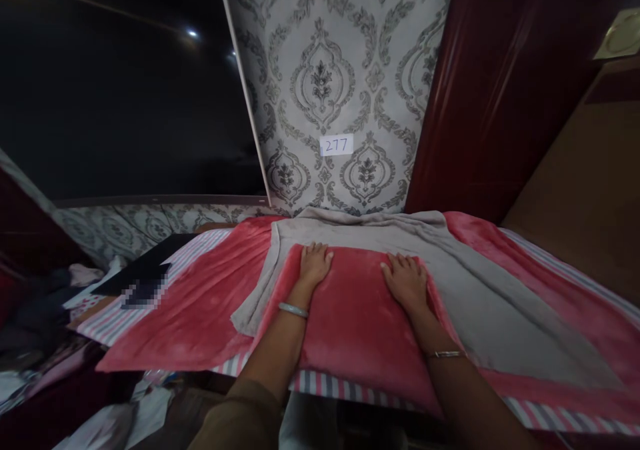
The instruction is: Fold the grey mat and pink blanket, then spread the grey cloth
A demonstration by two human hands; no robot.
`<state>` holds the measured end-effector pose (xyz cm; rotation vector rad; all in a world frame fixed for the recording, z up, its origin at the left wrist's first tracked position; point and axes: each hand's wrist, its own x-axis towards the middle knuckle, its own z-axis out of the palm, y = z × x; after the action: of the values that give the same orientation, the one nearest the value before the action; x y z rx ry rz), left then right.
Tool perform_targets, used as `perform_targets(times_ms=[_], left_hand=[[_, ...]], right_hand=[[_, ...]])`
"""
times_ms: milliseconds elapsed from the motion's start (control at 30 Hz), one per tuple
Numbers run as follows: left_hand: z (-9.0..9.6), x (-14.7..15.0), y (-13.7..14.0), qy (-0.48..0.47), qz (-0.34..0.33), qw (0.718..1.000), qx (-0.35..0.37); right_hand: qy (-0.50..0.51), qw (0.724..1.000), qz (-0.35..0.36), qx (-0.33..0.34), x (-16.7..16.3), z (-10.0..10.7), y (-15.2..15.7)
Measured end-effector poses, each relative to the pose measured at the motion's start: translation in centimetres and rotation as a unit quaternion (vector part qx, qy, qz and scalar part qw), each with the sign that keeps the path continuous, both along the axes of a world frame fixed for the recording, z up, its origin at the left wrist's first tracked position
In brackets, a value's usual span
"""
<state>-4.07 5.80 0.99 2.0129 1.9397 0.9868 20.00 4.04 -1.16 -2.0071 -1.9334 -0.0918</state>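
A plush pink blanket [360, 317] lies folded into a smooth rectangle in the middle of the table. My left hand [316, 265] rests flat on its far left corner, fingers stretched out. Near the far right corner, my right hand [406, 280] presses down with its fingers spread. Neither hand grips the cloth. Under the folded piece spreads a grey cloth [480, 303], wrinkled along its far edge. More pink plush fabric [200, 310] reaches out at the left, and some shows at the right too.
A striped cloth [340, 385] covers the table and hangs over its front edge. A large dark screen [125, 90] stands at the left. Patterned wallpaper bears a paper label [336, 145] reading 277. A brown panel [580, 197] rises at the right. Piled clothes [40, 317] lie lower left.
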Motion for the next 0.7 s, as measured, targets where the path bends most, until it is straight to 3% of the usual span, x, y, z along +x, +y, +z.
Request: perform_targets(times_ms=[100,233,500,700], left_hand=[[0.3,0.7,-0.6,0.131,0.013,0.989,-0.067],[0.6,1.1,-0.9,0.173,0.025,0.981,-0.087],[1.8,-0.8,-2.2,0.244,0.031,0.961,-0.129],[2.5,-4.4,-4.1,0.213,0.028,0.959,-0.183]], right_hand=[[-0.005,1.0,0.005,0.012,0.2,-0.6,0.2],[-0.005,1.0,0.004,0.011,0.2,-1.3,0.5],[-0.015,0.999,0.025,-0.028,0.6,-0.6,0.9],[0.039,0.995,0.05,-0.078,3.9,-0.9,0.1]])
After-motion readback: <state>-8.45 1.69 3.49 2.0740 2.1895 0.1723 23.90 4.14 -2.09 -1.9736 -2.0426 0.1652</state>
